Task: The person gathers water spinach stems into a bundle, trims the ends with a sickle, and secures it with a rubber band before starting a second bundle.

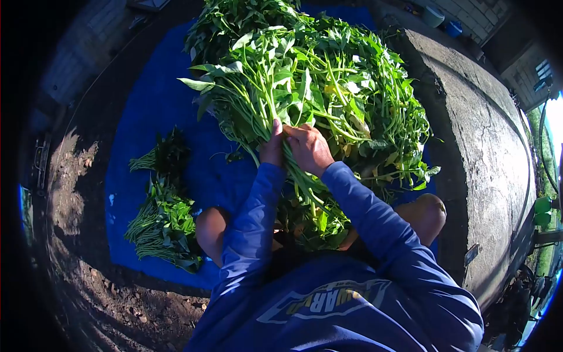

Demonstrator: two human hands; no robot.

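A bunch of leafy green stems (pixel 258 97), which looks like water spinach, is gripped in my left hand (pixel 272 145), its leaves pointing away from me and its stem ends toward my lap. My right hand (pixel 309 149) is closed at the same stems, just right of the left thumb, with thumb and forefinger pinched together; whatever is between those fingertips is too small to make out. Behind and to the right of both hands lies a large heap of the same greens (pixel 375 100). More leaves (pixel 322 226) lie below my forearms, between my knees.
A blue tarp (pixel 141 117) lies under everything. Smaller bundles of greens (pixel 164 220) rest on it at the left. Along the right runs a raised concrete slab (pixel 475 129). Bare soil with debris (pixel 135 305) borders the tarp at lower left. Buckets (pixel 433 16) stand far back right.
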